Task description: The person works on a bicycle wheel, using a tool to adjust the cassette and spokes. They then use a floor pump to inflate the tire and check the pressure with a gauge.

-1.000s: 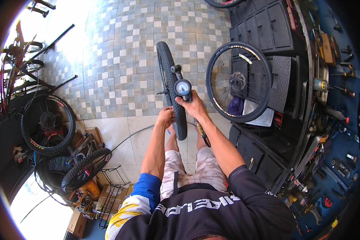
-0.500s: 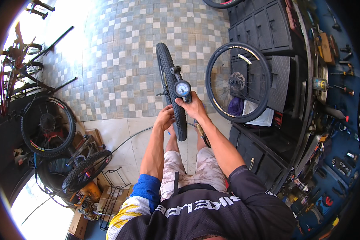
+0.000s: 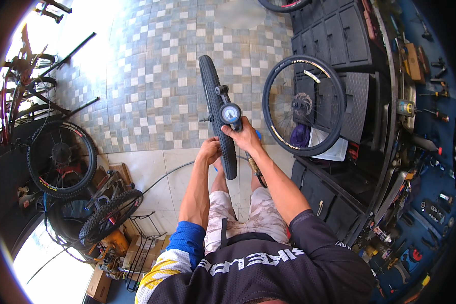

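A bicycle wheel with a knobby black tyre [image 3: 214, 99] stands upright in front of me, seen nearly edge-on. My right hand [image 3: 243, 134] is wrapped round the grip of a tyre inflator, whose round dial gauge [image 3: 230, 113] faces up over the tyre's right side. Below that hand hangs a brass-coloured hose fitting [image 3: 253, 164], partly behind my forearm. On the tyre's left side, my left hand [image 3: 211, 151] has its fingers bent and closed together against the wheel's lower part. What those fingertips pinch is too small to make out.
A thin grey air hose [image 3: 175, 169] curves across the floor to the left. To the right, another wheel [image 3: 269, 104] leans against black cabinets beside a tool-covered bench [image 3: 425, 202]. More wheels [image 3: 61, 159], a bike frame [image 3: 23, 81] and cardboard boxes [image 3: 139, 253] stand at left.
My left fingers have drawn closer together at the wheel's side. The right hand keeps its grip on the inflator. The view has shifted very slightly.
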The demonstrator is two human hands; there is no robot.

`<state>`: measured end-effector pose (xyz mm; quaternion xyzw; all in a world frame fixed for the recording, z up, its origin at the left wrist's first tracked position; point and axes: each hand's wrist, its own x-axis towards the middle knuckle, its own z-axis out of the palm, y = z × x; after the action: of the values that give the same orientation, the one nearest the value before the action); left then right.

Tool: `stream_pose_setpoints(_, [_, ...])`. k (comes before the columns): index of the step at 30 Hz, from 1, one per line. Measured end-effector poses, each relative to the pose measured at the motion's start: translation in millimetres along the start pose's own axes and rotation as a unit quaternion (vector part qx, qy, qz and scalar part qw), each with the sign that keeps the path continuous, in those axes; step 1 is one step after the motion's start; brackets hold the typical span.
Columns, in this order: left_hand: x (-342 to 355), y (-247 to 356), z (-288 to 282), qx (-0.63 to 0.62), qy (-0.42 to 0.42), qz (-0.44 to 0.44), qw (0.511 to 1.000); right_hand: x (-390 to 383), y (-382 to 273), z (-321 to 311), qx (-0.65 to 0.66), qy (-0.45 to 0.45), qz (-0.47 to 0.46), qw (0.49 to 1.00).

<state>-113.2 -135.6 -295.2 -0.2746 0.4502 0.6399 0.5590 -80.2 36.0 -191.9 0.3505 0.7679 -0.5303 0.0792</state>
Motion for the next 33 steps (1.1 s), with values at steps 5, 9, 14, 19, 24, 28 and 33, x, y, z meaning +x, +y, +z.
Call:
stream_pose_setpoints(5, [-11, 2, -4, -0.054, -0.012, -0.011, 0.998, -2, 8, 5, 0.016, 0.002, 0.012, 1.000])
stream_pose_setpoints(9, [21, -25, -36, 0.013, 0.000, -0.015, 1.000, -8, -1, 7, 0.003, -0.010, 0.017, 1.000])
stream_pose_setpoints(14, [17, -23, -23, -0.013, 0.036, -0.004, 0.999, -10, 2, 10, 0.003, 0.018, 0.023, 1.000])
stream_pose_setpoints(19, [-13, -4, -8, 0.116, 0.141, 0.075, 0.980, -6, -16, 3, -0.018, 0.000, 0.013, 1.000])
stream_pose_setpoints(24, [-61, -14, 63, 0.218, 0.239, 0.282, 0.903, 25, -7, -12, 0.057, -0.005, 0.013, 0.998])
stream_pose_setpoints(28, [-47, -12, 118, 0.435, 0.265, 0.293, 0.809, 61, 24, -59, 0.084, -0.043, 0.021, 0.995])
stream_pose_setpoints(33, [17, 52, 166, 0.426, 0.280, 0.330, 0.794, 53, 118, -150, 0.040, 0.077, -0.020, 0.996])
